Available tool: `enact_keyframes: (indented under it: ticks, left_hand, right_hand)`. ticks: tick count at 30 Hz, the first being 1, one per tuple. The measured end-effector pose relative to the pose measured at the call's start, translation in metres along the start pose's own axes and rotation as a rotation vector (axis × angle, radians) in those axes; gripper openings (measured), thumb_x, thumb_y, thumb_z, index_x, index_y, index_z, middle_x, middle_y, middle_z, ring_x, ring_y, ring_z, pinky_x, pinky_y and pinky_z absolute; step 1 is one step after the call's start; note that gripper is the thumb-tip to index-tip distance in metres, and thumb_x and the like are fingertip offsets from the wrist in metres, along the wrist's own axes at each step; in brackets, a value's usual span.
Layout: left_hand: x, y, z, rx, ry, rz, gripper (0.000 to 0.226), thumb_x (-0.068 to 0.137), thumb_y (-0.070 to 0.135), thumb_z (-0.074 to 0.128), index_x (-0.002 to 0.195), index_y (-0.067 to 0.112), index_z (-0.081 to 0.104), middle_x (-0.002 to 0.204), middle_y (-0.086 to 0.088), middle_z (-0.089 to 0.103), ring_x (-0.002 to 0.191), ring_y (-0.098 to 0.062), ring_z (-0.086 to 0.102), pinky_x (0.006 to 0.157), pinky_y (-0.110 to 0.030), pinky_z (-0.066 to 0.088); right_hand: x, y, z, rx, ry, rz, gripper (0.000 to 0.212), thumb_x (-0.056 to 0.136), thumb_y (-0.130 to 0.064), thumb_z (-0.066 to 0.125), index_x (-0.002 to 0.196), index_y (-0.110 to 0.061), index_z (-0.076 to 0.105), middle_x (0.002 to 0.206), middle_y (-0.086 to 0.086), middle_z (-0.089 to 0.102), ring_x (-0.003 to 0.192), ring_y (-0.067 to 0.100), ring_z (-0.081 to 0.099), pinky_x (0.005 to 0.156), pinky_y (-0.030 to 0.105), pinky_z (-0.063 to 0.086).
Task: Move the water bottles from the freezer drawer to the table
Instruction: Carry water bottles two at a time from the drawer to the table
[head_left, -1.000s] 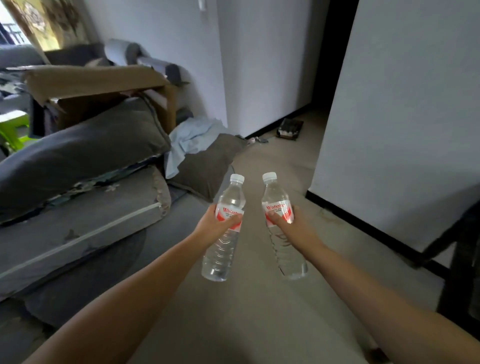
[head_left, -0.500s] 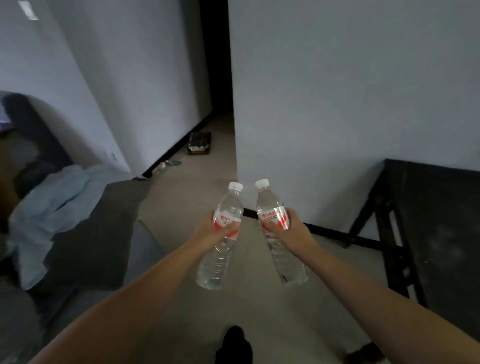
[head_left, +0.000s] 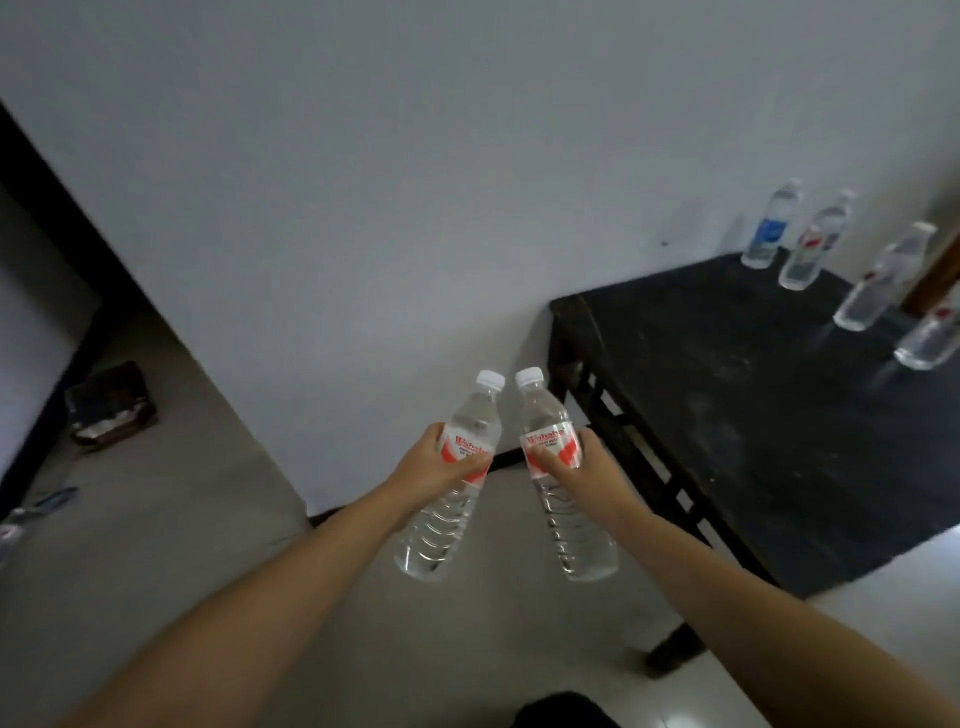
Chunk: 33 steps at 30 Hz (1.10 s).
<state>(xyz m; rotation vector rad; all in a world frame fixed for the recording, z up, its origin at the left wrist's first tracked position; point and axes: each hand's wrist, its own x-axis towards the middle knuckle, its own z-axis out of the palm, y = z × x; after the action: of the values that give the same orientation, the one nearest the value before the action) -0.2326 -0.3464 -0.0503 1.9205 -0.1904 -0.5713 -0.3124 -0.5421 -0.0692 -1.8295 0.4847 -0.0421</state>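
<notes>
My left hand (head_left: 434, 466) grips a clear water bottle (head_left: 444, 512) with a white cap and a red-and-white label. My right hand (head_left: 584, 470) grips a second bottle of the same kind (head_left: 569, 525). Both bottles are held upright over the floor, caps tilted toward each other, just left of the black table (head_left: 753, 415). The table lies to the right of my hands. The freezer drawer is out of view.
Several water bottles (head_left: 862, 293) stand at the far right of the black table, one with a blue label (head_left: 769, 228). A white wall rises ahead. A dark doorway and a small box on the floor (head_left: 111, 405) lie to the left.
My view has swung right: the sofa and cushions have gone out of sight, and the black table with its bottles has come in. Both hands keep the same grip on their bottles.
</notes>
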Motion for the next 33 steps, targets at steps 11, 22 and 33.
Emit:
enact_keyframes:
  ticks: [11,22,33]
  left_hand:
    - [0.206,0.081,0.085,0.092,-0.238,0.059,0.045,0.079,0.038,0.073,0.114,0.026,0.048,0.101,0.007,0.063,0.087,-0.008,0.062,0.069,-0.023,0.050]
    - [0.377,0.166,0.160,0.080,-0.326,0.076,0.056,0.075,0.039,0.076,0.120,0.023,0.046,0.108,0.001,0.064,0.099,-0.018,0.064,0.090,-0.039,0.053]
    - [0.533,0.234,0.275,0.142,-0.599,0.132,0.045,0.064,0.019,0.083,0.102,0.027,0.060,0.101,0.000,0.070,0.094,-0.015,0.068,0.091,-0.037,0.054]
  right_hand:
    - [0.150,0.015,-0.116,0.094,0.274,0.139,0.059,0.085,-0.040,0.066,0.134,-0.020,0.041,0.108,-0.005,0.062,0.087,0.006,0.062,0.063,0.019,0.047]
    - [0.269,0.007,-0.222,0.101,0.393,0.180,0.058,0.083,-0.042,0.068,0.130,-0.025,0.038,0.108,-0.008,0.060,0.088,0.003,0.060,0.067,0.020,0.047]
    - [0.365,0.039,-0.308,0.127,0.659,0.326,0.059,0.074,-0.022,0.080,0.118,-0.018,0.041,0.102,-0.007,0.058,0.099,0.014,0.061,0.075,0.022,0.047]
